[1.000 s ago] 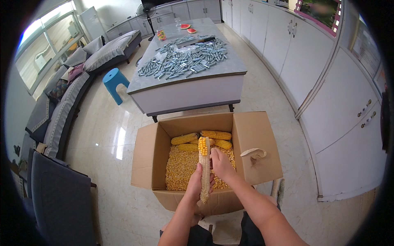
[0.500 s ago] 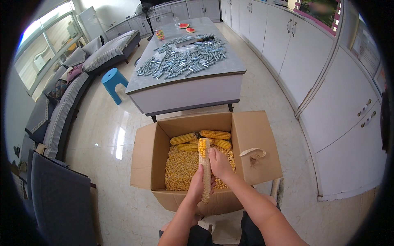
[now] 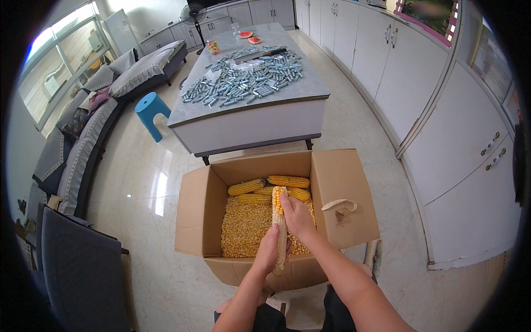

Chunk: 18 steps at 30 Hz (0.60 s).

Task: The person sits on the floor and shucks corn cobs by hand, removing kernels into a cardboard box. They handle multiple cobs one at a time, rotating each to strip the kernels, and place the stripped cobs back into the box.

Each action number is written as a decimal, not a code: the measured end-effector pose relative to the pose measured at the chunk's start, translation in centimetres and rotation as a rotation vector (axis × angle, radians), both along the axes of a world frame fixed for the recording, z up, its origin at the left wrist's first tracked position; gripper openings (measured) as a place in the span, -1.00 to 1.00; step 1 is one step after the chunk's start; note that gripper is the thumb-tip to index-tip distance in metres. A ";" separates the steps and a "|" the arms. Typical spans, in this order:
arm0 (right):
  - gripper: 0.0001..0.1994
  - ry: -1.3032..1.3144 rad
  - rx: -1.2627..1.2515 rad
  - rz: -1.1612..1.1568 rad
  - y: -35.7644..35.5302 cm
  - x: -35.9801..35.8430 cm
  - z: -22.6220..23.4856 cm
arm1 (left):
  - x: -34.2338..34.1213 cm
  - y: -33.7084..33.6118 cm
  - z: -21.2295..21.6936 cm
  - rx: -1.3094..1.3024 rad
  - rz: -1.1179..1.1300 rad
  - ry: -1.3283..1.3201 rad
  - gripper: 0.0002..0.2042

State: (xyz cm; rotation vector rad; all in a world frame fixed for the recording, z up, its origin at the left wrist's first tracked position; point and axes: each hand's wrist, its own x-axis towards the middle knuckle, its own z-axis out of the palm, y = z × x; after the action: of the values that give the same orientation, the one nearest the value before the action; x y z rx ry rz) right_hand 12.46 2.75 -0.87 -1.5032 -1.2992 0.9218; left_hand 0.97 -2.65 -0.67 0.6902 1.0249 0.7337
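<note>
Hands – left (image 3: 269, 249), right (image 3: 297, 217) – grip cob (image 3: 280, 232) over box (image 3: 343, 182), apparently clearing near rim.

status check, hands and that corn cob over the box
Left hand grips corn cob low, right hand grips it higher. Cob half stripped, over cardboard box of loose kernels. Nothing in the way.
</note>
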 end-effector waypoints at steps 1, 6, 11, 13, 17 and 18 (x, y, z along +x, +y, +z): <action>-0.45 -0.045 -0.007 0.015 0.0 0.2 -0.2 | 0.0 0.0 -0.1 0.014 -0.009 0.006 -0.57; -0.46 -0.224 -0.015 0.054 -0.1 0.0 0.2 | -0.2 -0.3 -0.5 0.064 -0.023 0.041 -0.57; -0.52 -0.215 0.009 0.067 -0.1 -0.1 -0.3 | -0.2 -0.5 -0.9 0.103 -0.006 0.111 -0.58; -0.53 -0.214 0.014 0.082 -0.1 -0.1 -0.4 | -0.3 -0.4 -0.9 0.103 -0.010 0.113 -0.58; -0.53 -0.214 0.021 0.101 0.0 0.0 -0.4 | -0.5 -0.4 -1.0 0.039 0.002 0.022 -0.60; -0.53 -0.215 0.020 0.105 0.0 0.0 -0.4 | -0.5 -0.4 -1.0 0.009 0.006 -0.016 -0.62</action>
State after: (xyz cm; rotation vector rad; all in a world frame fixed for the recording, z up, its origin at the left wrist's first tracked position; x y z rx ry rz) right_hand 12.47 2.79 -1.31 -1.5632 -1.5503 0.8279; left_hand 0.45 -3.07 -1.67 0.6887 1.0103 0.7487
